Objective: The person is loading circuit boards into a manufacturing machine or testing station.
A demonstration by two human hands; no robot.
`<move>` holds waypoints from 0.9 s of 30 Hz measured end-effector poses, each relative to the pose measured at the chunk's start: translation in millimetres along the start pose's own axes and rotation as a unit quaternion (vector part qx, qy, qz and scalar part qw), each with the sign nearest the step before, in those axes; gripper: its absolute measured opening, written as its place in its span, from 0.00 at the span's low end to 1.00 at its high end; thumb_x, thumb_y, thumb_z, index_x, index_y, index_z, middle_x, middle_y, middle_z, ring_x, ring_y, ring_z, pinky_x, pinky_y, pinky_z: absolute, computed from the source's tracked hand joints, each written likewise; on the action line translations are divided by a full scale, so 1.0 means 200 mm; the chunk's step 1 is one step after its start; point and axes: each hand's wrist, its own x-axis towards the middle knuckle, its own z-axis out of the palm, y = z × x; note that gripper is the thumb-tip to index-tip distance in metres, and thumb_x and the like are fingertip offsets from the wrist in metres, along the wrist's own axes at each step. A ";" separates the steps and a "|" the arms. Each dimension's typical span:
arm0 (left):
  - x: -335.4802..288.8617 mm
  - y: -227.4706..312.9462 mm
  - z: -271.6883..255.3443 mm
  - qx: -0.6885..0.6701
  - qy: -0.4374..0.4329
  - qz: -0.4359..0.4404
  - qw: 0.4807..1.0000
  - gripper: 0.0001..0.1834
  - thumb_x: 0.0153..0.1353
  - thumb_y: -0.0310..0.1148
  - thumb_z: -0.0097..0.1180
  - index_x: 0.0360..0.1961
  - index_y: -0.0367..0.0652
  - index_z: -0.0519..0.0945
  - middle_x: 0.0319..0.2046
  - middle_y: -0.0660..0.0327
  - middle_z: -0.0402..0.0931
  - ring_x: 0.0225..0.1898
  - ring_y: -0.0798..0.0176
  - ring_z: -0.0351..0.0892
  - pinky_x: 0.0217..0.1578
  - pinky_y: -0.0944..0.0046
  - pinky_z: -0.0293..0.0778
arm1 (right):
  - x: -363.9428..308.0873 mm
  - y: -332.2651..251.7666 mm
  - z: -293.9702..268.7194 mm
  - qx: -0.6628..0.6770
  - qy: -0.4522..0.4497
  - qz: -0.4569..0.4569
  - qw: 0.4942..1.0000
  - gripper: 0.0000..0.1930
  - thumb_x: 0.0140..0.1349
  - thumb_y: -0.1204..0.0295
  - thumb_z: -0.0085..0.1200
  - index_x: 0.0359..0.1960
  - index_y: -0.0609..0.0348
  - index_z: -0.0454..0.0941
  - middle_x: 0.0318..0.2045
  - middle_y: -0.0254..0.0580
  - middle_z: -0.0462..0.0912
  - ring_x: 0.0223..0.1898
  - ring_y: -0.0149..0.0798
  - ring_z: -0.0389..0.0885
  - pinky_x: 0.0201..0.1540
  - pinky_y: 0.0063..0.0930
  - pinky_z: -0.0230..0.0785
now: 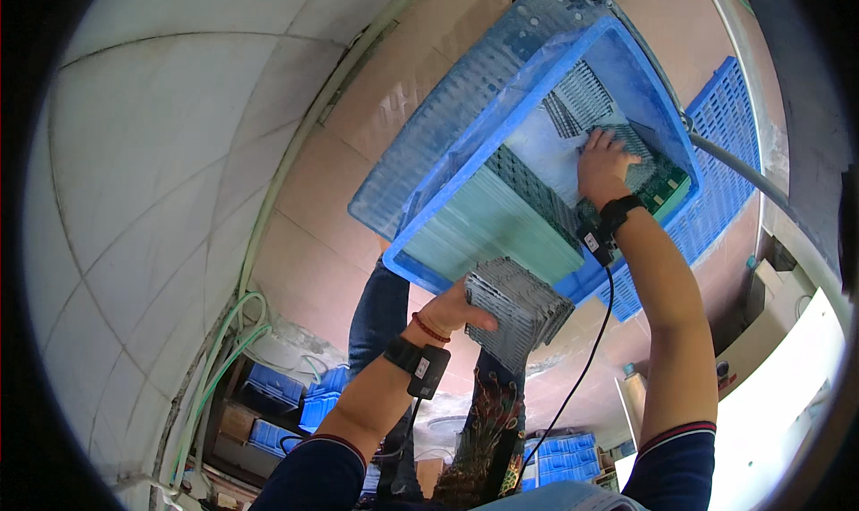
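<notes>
Big blue bin (626, 68) here, sitting over a flat blue crate (429, 144). Biggest thing inside is the pale green stack (514, 211), down the near-left side. Right hand (607, 164) is in the bin too, fingers spread over some dark green pieces (646, 153); can't tell if they're gripping any. Left hand (447, 312) has the grey stack (523, 310) pinched, thumb on top, just outside the near rim. Smaller grey bunch (580, 97) lies toward the bin's far end.
</notes>
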 end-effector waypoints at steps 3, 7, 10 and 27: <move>0.02 -0.02 -0.03 -0.010 -0.004 -0.010 1.000 0.47 0.34 0.27 0.73 0.57 0.37 0.61 0.52 0.58 0.68 0.54 0.61 0.66 0.54 0.63 0.62 | 0.07 0.03 -0.03 -0.010 -0.074 0.025 0.997 0.34 0.56 0.61 0.48 0.61 0.67 0.53 0.59 0.57 0.58 0.59 0.59 0.58 0.43 0.70 0.60; 0.00 -0.01 -0.01 -0.010 -0.006 -0.005 1.000 0.47 0.34 0.27 0.73 0.58 0.38 0.61 0.52 0.58 0.68 0.54 0.62 0.66 0.54 0.63 0.62 | 0.05 0.06 -0.08 -0.055 0.035 0.009 0.998 0.26 0.55 0.66 0.47 0.56 0.64 0.62 0.51 0.51 0.69 0.52 0.56 0.67 0.41 0.65 0.65; 0.01 -0.01 -0.02 -0.012 -0.013 -0.002 1.000 0.47 0.33 0.27 0.73 0.58 0.38 0.61 0.52 0.58 0.68 0.54 0.62 0.66 0.54 0.63 0.62 | 0.10 0.05 -0.06 -0.099 0.002 -0.012 0.995 0.27 0.54 0.65 0.48 0.55 0.64 0.63 0.50 0.51 0.69 0.52 0.55 0.68 0.42 0.64 0.65; -0.02 0.06 0.02 0.043 0.091 0.069 0.993 0.40 0.38 0.27 0.69 0.56 0.37 0.64 0.50 0.58 0.70 0.52 0.61 0.69 0.52 0.62 0.66 | 0.11 0.17 -0.12 -0.047 0.108 -0.105 0.988 0.14 0.53 0.69 0.48 0.42 0.58 0.73 0.36 0.46 0.79 0.40 0.45 0.79 0.41 0.55 0.68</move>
